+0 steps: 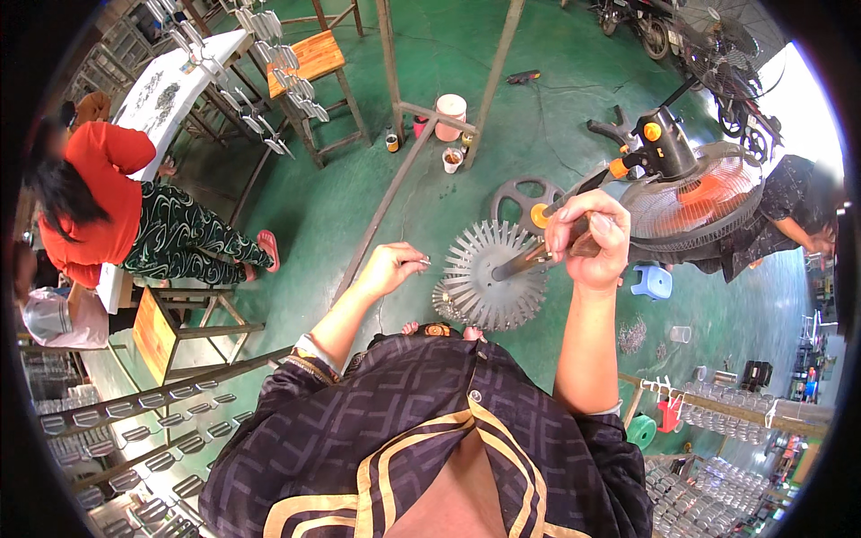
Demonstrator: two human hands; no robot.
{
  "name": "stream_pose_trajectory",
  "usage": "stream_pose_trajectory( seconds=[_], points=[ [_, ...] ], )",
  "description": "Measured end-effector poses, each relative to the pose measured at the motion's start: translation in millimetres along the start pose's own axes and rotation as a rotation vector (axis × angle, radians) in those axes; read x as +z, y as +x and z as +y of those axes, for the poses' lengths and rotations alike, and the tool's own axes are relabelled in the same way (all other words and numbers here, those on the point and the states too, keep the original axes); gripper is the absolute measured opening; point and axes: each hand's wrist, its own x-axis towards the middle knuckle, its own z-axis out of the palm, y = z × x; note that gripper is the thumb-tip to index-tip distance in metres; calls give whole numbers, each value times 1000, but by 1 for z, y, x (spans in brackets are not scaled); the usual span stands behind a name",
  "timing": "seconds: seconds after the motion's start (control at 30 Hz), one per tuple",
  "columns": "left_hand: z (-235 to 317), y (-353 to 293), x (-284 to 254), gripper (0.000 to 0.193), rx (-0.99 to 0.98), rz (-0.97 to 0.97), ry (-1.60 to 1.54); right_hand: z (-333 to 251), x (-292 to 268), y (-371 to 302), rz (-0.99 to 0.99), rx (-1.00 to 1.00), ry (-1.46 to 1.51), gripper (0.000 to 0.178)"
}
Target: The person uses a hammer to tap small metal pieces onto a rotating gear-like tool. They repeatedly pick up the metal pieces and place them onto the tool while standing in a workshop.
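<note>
My left hand (392, 271) is closed, thumb and fingertips pinching a small shiny metal piece (425, 261) too small to make out. My right hand (594, 235) is raised higher, its fingers curled round a brown, wood-like piece (585, 246). Just left of that hand, a metal post (520, 264) rises from the middle of a grey metal wheel (489, 291) with many radial slots. Whether the brown piece joins the post, I cannot tell. Part of a smaller toothed disc (446, 300) shows beneath the wheel's left side, near my feet.
A black and orange fan (695, 193) stands at right, beside a person in dark clothes (758, 220). At left, a person in red (108, 184) works by a white table (175, 81). Racks of metal parts (143, 435) flank me. A blue stool (652, 282) and white bucket (451, 117) stand beyond.
</note>
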Motion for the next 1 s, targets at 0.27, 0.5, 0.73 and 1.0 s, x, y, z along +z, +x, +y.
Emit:
stream_pose_trajectory(
  seconds=[0.27, 0.5, 0.73, 1.0],
  points=[
    [-27, -17, 41, 15, 74, -187, 164, 0, -6, -1, 14, 11, 123, 28],
    [-25, -20, 52, 13, 87, -246, 255, 1, -7, -1, -55, -23, 21, 31],
    [-27, -25, 64, 13, 79, -260, 288, 1, -7, -2, -40, -12, 70, 31],
    [-9, 4, 9, 13, 24, -192, 319, -1, -1, -8, 35, 3, 80, 37]
  ],
)
